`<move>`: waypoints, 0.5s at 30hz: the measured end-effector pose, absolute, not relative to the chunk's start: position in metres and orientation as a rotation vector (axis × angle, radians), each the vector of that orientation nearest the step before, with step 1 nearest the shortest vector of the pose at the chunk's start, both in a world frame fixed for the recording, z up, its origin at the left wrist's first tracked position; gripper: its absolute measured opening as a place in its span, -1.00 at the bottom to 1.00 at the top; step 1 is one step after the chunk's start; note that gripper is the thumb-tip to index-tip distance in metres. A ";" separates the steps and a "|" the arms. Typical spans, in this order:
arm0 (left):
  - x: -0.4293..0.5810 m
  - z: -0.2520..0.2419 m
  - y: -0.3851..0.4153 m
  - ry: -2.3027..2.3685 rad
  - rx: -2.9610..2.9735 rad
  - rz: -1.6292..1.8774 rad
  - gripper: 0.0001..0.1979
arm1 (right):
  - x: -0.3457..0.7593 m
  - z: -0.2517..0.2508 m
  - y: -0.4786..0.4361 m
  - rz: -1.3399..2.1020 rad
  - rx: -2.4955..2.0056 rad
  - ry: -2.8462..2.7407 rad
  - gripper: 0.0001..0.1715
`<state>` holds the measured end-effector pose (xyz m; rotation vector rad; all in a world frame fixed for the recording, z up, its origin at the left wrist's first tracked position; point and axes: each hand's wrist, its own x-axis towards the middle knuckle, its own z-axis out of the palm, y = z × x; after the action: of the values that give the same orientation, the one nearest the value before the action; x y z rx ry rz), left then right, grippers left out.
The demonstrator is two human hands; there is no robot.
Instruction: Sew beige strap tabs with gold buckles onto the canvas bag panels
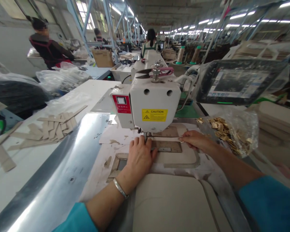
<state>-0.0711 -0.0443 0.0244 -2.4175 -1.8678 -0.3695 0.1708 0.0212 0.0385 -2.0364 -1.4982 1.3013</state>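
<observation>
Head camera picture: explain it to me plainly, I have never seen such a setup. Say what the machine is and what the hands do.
The camera sits on the person's head and looks down at their own two hands. The white sewing machine with a yellow caution label stands on a white table. The left hand, wearing a silver bracelet, and the right hand rest flat on a beige flat panel by the needle; neither grips anything. A pile of beige strips lies to the left, a clear plastic bag of gold metal fittings to the right.
</observation>
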 end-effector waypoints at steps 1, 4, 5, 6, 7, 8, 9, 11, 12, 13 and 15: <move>-0.075 0.026 -0.043 -1.874 -2.412 -0.353 -0.65 | 0.166 0.039 0.022 1.300 -2.044 -1.494 -0.75; -0.090 0.030 -0.041 -1.875 -2.413 -0.313 -0.66 | 0.150 0.042 0.023 1.312 -2.049 -1.481 -0.73; -0.095 0.031 -0.042 -1.872 -2.413 -0.300 -0.65 | 0.144 0.043 0.023 1.314 -2.046 -1.477 -0.72; -0.099 0.032 -0.042 -1.870 -2.411 -0.289 -0.65 | 0.139 0.043 0.023 1.315 -2.044 -1.474 -0.71; -0.104 0.032 -0.043 -1.868 -2.406 -0.281 -0.64 | 0.134 0.044 0.023 1.317 -2.044 -1.468 -0.71; -0.108 0.033 -0.044 -1.869 -2.401 -0.274 -0.63 | 0.129 0.045 0.023 1.319 -2.044 -1.463 -0.71; -0.112 0.033 -0.044 -1.872 -2.395 -0.268 -0.63 | 0.125 0.045 0.023 1.322 -2.047 -1.458 -0.71; -0.119 0.034 -0.045 -1.881 -2.384 -0.255 -0.62 | 0.115 0.046 0.023 1.329 -2.057 -1.453 -0.70; -0.122 0.034 -0.045 -1.886 -2.378 -0.247 -0.61 | 0.111 0.046 0.024 1.331 -2.059 -1.454 -0.71; -0.126 0.034 -0.045 -1.891 -2.370 -0.239 -0.60 | 0.107 0.046 0.024 1.333 -2.059 -1.458 -0.71; -0.133 0.034 -0.045 -1.898 -2.353 -0.228 -0.58 | 0.098 0.046 0.025 1.337 -2.054 -1.467 -0.71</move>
<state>-0.1335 -0.0450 0.0336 -2.3533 -1.8985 -0.2284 0.0982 0.0250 0.0458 -2.0540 -1.4665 1.3370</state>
